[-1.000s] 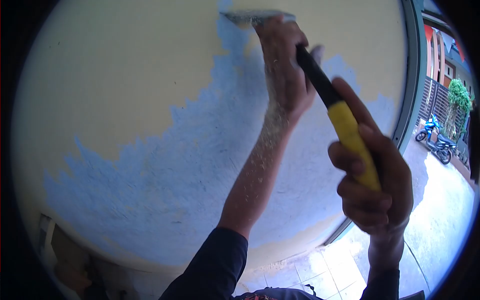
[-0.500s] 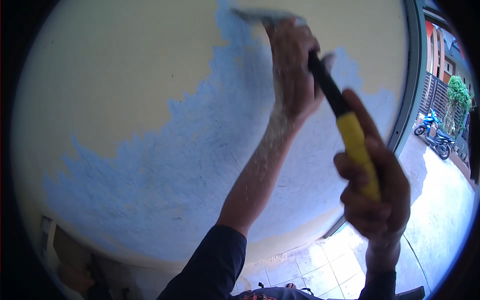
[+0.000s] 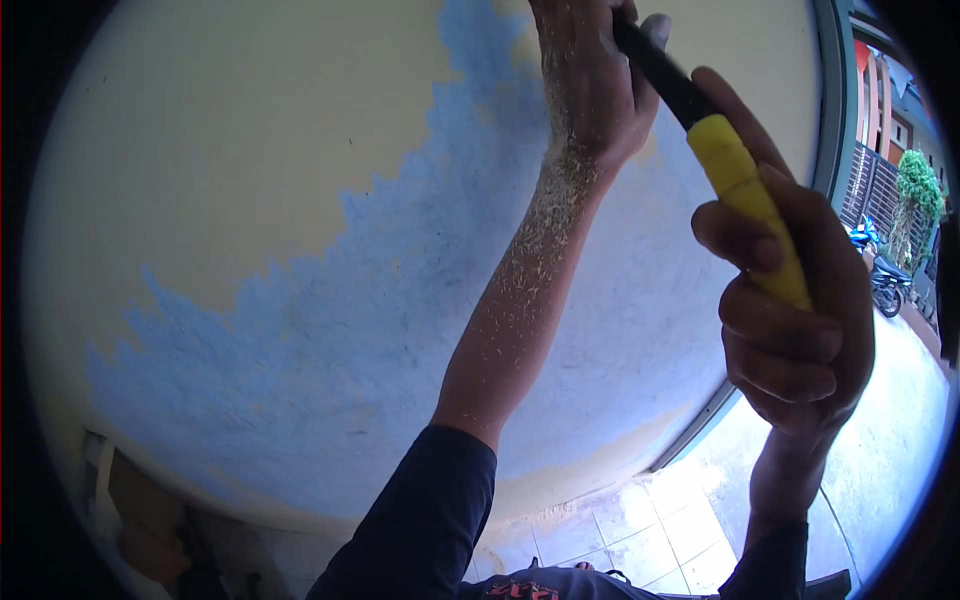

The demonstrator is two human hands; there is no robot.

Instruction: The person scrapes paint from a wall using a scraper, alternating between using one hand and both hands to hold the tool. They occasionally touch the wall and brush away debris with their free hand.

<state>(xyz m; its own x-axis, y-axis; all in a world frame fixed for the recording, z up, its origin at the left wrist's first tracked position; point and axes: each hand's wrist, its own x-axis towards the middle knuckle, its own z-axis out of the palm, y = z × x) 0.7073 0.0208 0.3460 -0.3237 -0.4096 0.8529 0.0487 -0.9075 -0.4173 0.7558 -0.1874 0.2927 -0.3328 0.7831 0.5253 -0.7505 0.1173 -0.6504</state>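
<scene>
**Scraping stroke high on a two-tone wall [image 3: 230, 140]**

From my end, I read the step in hand as scraping: a long-handled tool [image 3: 728, 165] is raised in front of the wall, and pale flecks [image 3: 545, 240] powder the left forearm [image 3: 500, 335]. The tool slants through the upper right until the top edge of my feed cuts it off, so I can't see its working end or tell whether it touches the wall.

The right hand [image 3: 840, 290] is clamped on the yellow grip [image 3: 745, 195], lower fingers wrapped round, index finger stretched up beside it. The left hand [image 3: 595, 85] is up against the black shaft [image 3: 668, 72]; its fingertips run out of my view, so I can't tell how tightly they close. I judge that a further stroke calls for even pressure up top and a steady handle angle below.

On the surface, a cream coat [image 3: 270, 180] ends in a jagged border over a scuffed light-blue patch [image 3: 380, 340], which sends a narrow tongue to the top edge. Pale floor tiles [image 3: 620, 525] meet the wall's foot. To the right, past a metal frame [image 3: 833, 110], I have a blue motorbike [image 3: 888, 280], a slatted fence [image 3: 868, 190] and a bushy tree [image 3: 915, 180]. The lower-left corner is too dim to name.
</scene>
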